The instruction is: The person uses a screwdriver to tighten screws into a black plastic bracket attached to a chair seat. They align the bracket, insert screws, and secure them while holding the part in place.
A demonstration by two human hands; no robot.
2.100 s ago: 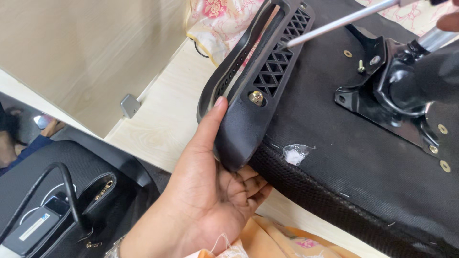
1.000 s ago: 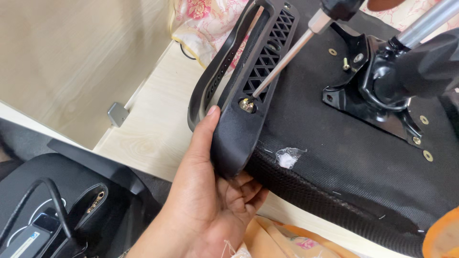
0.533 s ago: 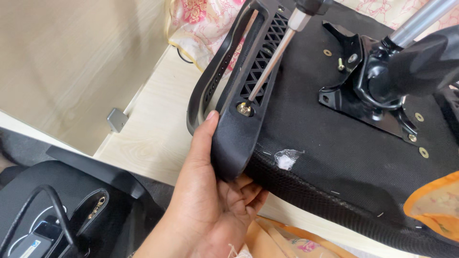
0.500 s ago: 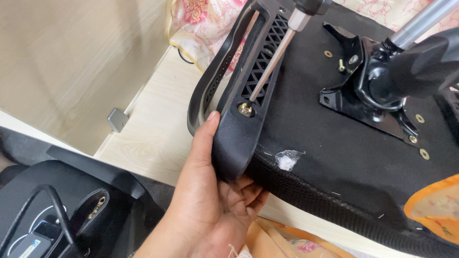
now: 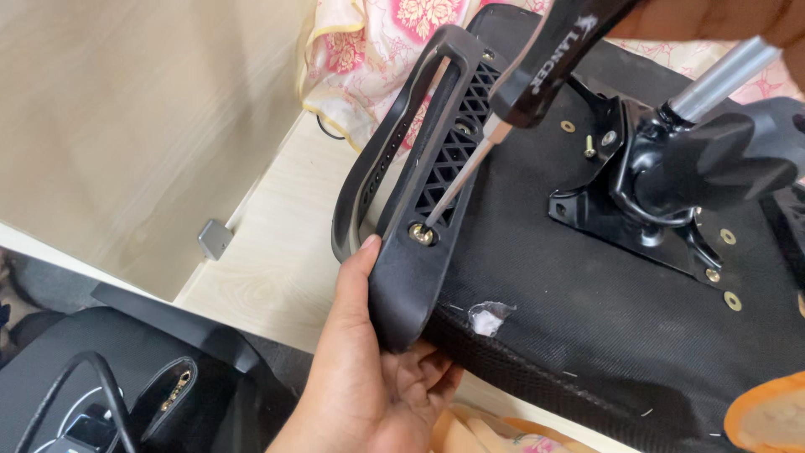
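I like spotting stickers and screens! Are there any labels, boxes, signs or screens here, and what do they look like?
Screwdriver handle: top middle, black, slanted, with small white lettering along its side.
Dark device: bottom left corner, black with a pale patch; too cropped to tell if it is a screen.
No boxes or signs.

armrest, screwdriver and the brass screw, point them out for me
armrest (image 5: 401,277): head view, lower flat end.
screwdriver (image 5: 459,180): head view, mid metal shaft.
brass screw (image 5: 420,233): head view, its head under the tip.

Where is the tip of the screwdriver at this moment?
In the head view, the screwdriver tip sits on the brass screw in the black armrest bracket, just above the left hand thumb.
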